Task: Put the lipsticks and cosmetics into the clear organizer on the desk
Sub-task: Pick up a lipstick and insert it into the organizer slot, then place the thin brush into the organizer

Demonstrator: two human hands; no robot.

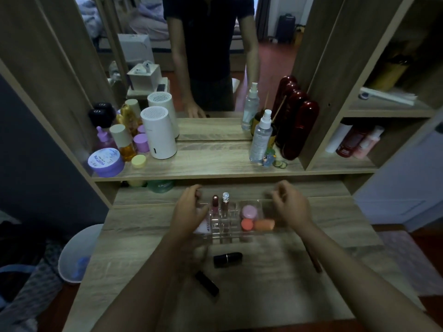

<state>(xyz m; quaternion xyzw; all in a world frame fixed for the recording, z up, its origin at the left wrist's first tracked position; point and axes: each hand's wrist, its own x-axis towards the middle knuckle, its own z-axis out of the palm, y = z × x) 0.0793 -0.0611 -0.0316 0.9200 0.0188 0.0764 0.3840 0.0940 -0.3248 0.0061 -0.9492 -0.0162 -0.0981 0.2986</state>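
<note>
On the wooden counter [263,298], the left hand [189,208] grips the clear organizer [230,227] at nine o'clock; I cannot tell the right hand's [291,207] hold. Steady it, then slot the lipstick [227,259] at six o'clock upright.

Dim rm, light low & bluish. Wood-grain desk [251,298] fills 6 o'clock, w/ a raised shelf [211,164] across its back. Mirror [211,56] at 12, framed by matching wood panels. Open cubby shelves [388,111] at 2. Dark wall [36,164] at 9; pale wall or door [407,185] at 3. White waste bin [79,250] on the floor at 8. Red-brown floor [429,310] at 4, w/ a pale rug [402,259] on it. Mirror reflects a bed [148,17] at 11 and a dark suitcase [286,27] at 1.
</note>
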